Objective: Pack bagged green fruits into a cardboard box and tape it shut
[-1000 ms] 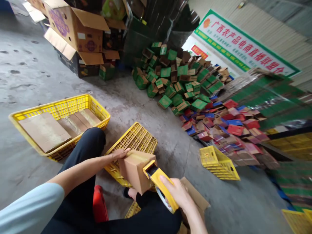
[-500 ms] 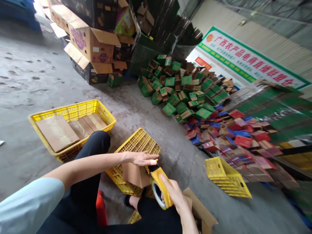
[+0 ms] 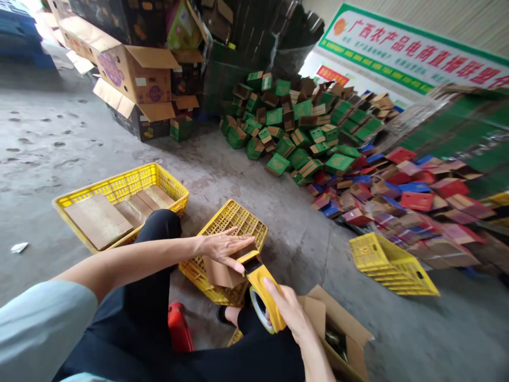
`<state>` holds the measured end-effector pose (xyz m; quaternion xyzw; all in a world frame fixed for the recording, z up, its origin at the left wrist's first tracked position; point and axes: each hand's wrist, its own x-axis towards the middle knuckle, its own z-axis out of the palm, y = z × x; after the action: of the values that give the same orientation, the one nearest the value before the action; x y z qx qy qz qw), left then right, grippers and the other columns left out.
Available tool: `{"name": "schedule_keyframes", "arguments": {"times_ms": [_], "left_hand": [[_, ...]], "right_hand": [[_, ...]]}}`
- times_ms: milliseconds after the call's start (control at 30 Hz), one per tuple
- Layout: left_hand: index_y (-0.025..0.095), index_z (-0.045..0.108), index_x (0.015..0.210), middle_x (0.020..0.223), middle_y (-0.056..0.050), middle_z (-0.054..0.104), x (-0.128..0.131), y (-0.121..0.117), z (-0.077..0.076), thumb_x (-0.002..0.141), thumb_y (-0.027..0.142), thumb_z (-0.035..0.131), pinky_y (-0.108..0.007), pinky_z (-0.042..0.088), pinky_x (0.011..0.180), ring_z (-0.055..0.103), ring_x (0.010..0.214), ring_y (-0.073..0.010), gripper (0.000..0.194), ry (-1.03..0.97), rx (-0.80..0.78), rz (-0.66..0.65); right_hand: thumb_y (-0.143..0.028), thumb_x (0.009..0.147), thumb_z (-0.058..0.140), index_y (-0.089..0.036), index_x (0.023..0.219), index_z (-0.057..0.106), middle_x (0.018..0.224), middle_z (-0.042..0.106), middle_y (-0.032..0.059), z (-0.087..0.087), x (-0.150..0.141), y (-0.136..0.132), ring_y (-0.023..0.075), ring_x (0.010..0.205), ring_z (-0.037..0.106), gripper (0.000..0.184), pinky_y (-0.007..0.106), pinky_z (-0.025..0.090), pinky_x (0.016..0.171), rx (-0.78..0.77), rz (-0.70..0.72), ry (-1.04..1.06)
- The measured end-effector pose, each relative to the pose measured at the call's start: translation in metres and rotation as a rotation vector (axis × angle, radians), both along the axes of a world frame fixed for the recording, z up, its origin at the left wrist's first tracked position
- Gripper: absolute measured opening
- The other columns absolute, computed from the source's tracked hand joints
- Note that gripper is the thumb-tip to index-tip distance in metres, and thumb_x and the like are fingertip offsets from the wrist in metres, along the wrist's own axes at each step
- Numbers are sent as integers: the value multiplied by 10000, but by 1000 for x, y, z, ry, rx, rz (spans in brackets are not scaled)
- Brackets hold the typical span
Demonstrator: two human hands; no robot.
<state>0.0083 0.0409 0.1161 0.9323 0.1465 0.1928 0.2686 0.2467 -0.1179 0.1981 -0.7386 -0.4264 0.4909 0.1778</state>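
Note:
A yellow tape dispenser (image 3: 262, 286) with a roll of tape is gripped in my right hand (image 3: 289, 312), its head tilted up toward the left. My left hand (image 3: 228, 247) lies flat on top of a small cardboard box (image 3: 222, 274), fingers stretched out and the thumb close to the dispenser's head. That box rests on an upturned yellow plastic crate (image 3: 234, 215) in front of my knees. Much of the box's top is hidden under my left hand. At my right knee stands an open cardboard box (image 3: 350, 345) with something dark inside.
On the left, a yellow crate (image 3: 113, 180) holds several taped cardboard boxes. A red object (image 3: 180, 326) lies between my legs. Another yellow crate (image 3: 392, 265) stands at right. Heaps of green boxes (image 3: 274, 116) and red and blue boxes (image 3: 417, 199) lie behind; stacked cartons (image 3: 147, 79) stand back left.
My left hand has moved from the box's left edge onto its top, near the dispenser. The dispenser has drawn slightly away from the box's right side. The camera view has also shifted.

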Motion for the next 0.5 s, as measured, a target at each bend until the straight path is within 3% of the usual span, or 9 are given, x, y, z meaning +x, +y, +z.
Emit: {"name": "schedule_keyframes", "arguments": {"times_ms": [133,333,500], "left_hand": [[284,103,1734,1747,-105,292,-4,4,0,896,786,650,-438,250,1302,315,1609,-310,1120,17,13,-15],[170,36,1733,1761,-184,209,-4,8,0,865,872,590,-480,207,1310,241,1634,-327,1246,98,73,-96],[187,138,1731,1754,-177,240,-11,14,-6,911,867,520,-493,193,1310,255,1629,-332,1132,101,138,-41]], "right_hand": [[-766,887,585,-210,753,610,518,654,44,-4,2,0,200,457,640,572,287,526,453,0,-1,19],[-761,911,584,-200,784,617,523,656,38,8,2,0,181,446,628,576,270,500,456,19,41,77],[-763,887,622,-212,756,624,504,638,37,14,14,-18,189,448,626,567,276,488,453,-25,14,60]]}}
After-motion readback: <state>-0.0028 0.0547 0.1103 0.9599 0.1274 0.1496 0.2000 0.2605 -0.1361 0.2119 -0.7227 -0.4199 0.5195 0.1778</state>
